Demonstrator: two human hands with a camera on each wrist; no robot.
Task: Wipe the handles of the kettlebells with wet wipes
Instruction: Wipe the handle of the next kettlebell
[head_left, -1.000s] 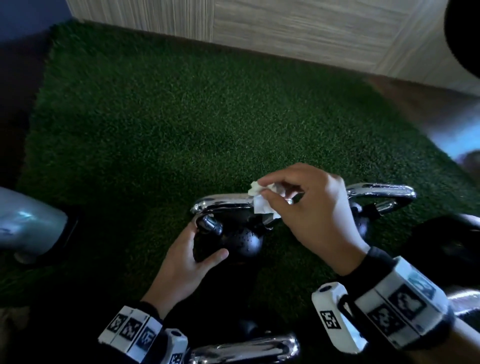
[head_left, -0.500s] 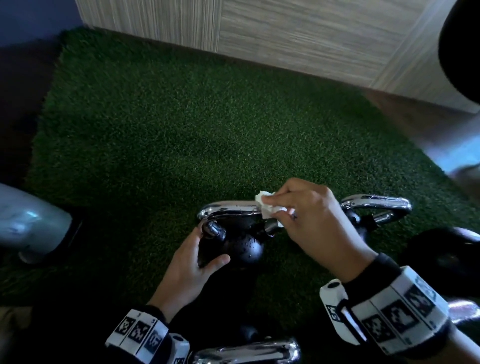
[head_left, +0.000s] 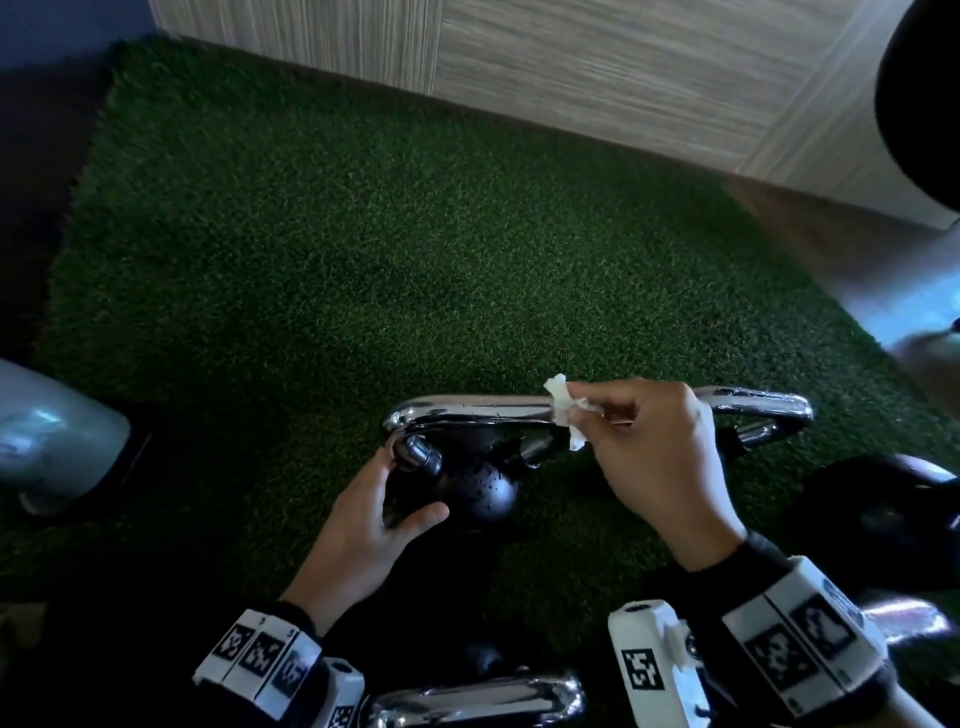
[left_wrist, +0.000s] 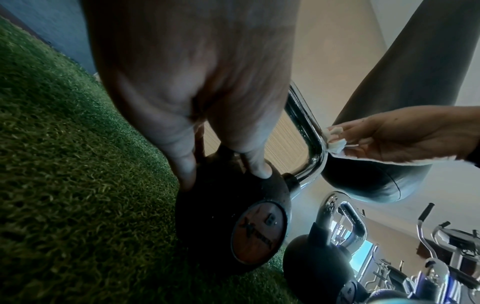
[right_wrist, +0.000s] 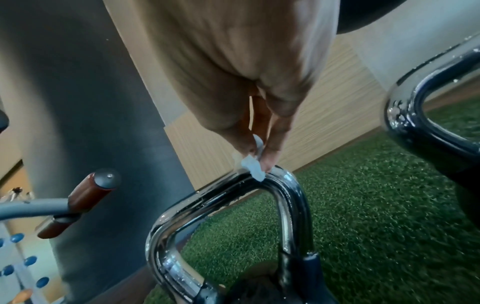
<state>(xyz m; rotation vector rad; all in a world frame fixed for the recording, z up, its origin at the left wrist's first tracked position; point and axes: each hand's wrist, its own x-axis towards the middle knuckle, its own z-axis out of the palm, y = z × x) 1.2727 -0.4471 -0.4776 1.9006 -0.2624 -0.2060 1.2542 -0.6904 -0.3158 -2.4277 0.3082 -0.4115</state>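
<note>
One handle (head_left: 467, 412) being wiped.
Wet wipe (head_left: 562, 410) is pinched by right hand (head_left: 660, 457) at its right end, long axis laid leftward; kettlebell (head_left: 483, 493) is gripped by left hand (head_left: 363, 535).

A green turf mat (head_left: 363, 260) covers the floor here and carries everything. Under the left fingers (head_left: 383, 460) a black kettlebell (head_left: 483, 491) stands upright on the turf, its chrome handle reaching across to the right fingers (head_left: 623, 402). Just past the right fingers, on their right side, a second kettlebell (head_left: 758, 408) stands on the mat, only its chrome handle plainly in view. Nearer the person than both sets of fingers, a third kettlebell (head_left: 478, 696) shows its handle. Further right of the right fingers a dark rounded weight (head_left: 893, 514) sits on the turf. Well ahead of the fingers the mat ends at a wood-grain wall panel (head_left: 623, 67), and bare brown floor (head_left: 810, 244) borders it on the right.
</note>
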